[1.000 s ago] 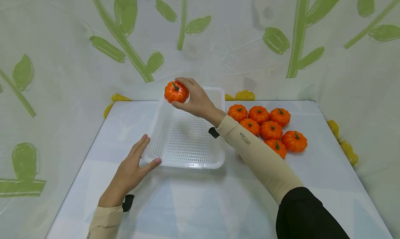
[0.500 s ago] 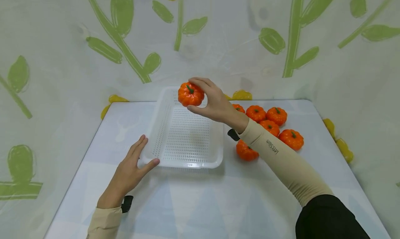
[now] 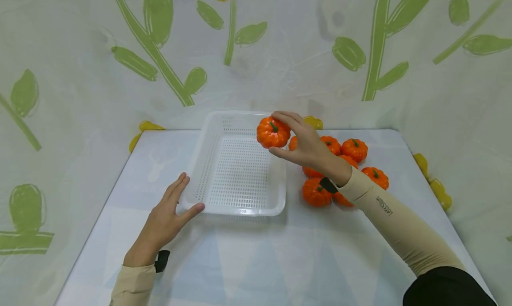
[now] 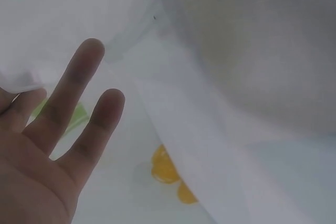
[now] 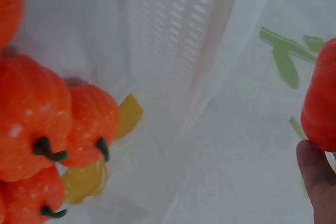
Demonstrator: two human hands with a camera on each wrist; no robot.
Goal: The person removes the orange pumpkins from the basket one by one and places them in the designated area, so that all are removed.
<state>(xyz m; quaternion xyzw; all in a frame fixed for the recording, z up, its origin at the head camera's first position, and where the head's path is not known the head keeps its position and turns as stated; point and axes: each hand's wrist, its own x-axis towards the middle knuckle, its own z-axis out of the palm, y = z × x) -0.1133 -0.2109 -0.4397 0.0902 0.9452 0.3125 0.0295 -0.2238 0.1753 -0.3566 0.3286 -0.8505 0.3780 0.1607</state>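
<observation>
In the head view my right hand grips a small orange toy pumpkin with a green stem, thumb below and fingers above. The pumpkin is held up over the right rim of a white perforated plastic basket, and part of it shows at the right edge of the right wrist view. My left hand is at the basket's near left corner, fingers extended and the thumb on the front rim. The left wrist view shows its spread fingers. No objects are visible inside the basket.
Several more orange toy pumpkins are grouped on the white table to the right of the basket, some partly hidden behind my right hand and forearm. A pale backdrop with painted green stems hangs behind the table.
My right hand has moved right with the pumpkin, from over the basket's back left to its right rim. My left hand stays at the basket's corner.
</observation>
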